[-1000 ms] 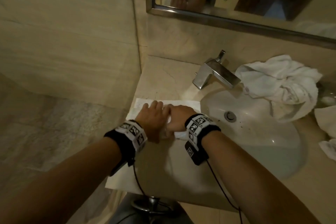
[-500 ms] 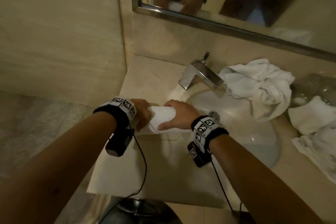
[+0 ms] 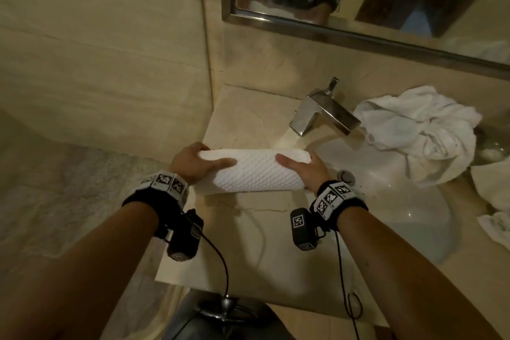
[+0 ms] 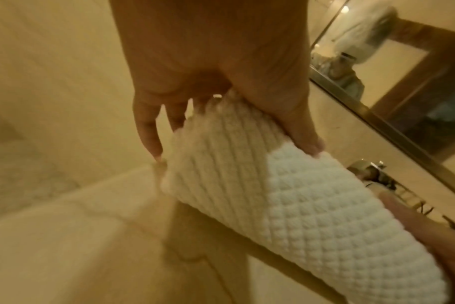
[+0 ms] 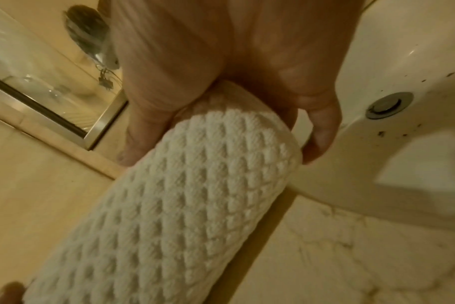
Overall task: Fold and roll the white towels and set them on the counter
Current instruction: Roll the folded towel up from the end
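While both hands hold it, one rolled white towel (image 3: 252, 171) sits between them, low over the counter (image 3: 248, 229); whether it touches the stone is hard to tell; the left hand (image 3: 190, 161) wraps one end, thumb on top and fingers (image 4: 146, 131) curled behind; the right hand (image 3: 306, 168) wraps the other end, thumb (image 5: 140, 139) and fingers squeezing the roll; two wrist bands (image 3: 165, 182) carry black-and-white square codes, not words you can read; past the right fingers lies one sink (image 3: 386, 201) with one drain (image 3: 346, 175), half hidden; farther back stands one tap (image 3: 323, 112); beside it one messy pile of white towels (image 3: 419, 130); more white cloth (image 3: 494, 201) is cut off at the edge, so its count is unclear; farthest is one mirror (image 3: 358, 33), blurry.
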The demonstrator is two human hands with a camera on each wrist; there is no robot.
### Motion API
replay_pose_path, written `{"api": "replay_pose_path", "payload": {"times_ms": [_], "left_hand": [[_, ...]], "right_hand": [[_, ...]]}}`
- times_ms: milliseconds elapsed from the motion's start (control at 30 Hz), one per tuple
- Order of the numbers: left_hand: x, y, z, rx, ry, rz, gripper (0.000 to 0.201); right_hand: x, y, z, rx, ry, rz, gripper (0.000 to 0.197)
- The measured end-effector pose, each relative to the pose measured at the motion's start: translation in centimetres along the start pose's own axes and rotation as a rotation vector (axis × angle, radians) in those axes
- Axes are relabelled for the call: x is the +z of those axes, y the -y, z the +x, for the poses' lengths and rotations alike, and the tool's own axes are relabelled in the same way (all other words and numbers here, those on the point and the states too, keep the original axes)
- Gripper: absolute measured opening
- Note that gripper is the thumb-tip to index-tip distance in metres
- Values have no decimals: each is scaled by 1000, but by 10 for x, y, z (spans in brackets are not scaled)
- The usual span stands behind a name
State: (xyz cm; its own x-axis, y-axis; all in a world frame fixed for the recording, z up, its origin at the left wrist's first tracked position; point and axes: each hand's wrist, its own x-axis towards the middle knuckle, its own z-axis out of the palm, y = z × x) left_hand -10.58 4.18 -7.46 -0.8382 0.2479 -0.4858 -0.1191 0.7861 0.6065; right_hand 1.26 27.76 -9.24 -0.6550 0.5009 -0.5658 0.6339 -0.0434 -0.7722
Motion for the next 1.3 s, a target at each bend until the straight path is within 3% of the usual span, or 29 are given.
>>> {"api": "replay_pose_path", "payload": {"times_ms": [100, 233, 333, 433, 600, 700, 767, 867, 967, 1033, 1100, 1133, 1167, 1267, 1300], "left_hand": [[10, 4, -1, -59, -48, -148, 91], [12, 2, 4, -237, 1, -235, 113], [13, -1, 10, -295, 32, -177, 96], [11, -3, 18, -310, 101, -186, 83], [12, 1, 29, -322, 199, -334, 69], [5, -14, 27, -265, 245, -362, 30], [0, -22, 22, -255, 256, -376, 25], [0, -52, 4, -235, 282, -427, 25], [19, -83, -4, -267, 341, -456, 26], [48, -104, 5, -275, 363, -484, 42], [102, -113, 44, -259, 349, -458, 91], [125, -126, 45, -257, 352, -445, 104], [144, -148, 28, -239, 376, -455, 100], [170, -217, -76, -156, 500, -444, 36], [192, -234, -96, -171, 540, -453, 28]], "right_hand": [[4, 1, 0, 104, 16, 47, 80], [4, 4, -3, 186, 23, 12, 94], [5, 5, -4, 229, 52, 56, 100], [7, 5, 2, 263, 62, 189, 122], [14, -3, 13, 186, -103, 198, 135], [16, -3, 9, 201, -131, 266, 111], [10, -7, 9, 209, -142, 326, 88], [-12, -27, 15, 212, -176, 428, 104], [-45, -37, 0, 215, -259, 519, 103], [-76, -39, -17, 198, -352, 562, 108], [-120, -53, -26, 173, -467, 565, 101], [-143, -60, -32, 170, -505, 568, 95], [-169, -68, -39, 175, -538, 581, 86], [-237, -88, -66, 220, -621, 559, 56], [-265, -101, -75, 237, -649, 562, 53]]}}
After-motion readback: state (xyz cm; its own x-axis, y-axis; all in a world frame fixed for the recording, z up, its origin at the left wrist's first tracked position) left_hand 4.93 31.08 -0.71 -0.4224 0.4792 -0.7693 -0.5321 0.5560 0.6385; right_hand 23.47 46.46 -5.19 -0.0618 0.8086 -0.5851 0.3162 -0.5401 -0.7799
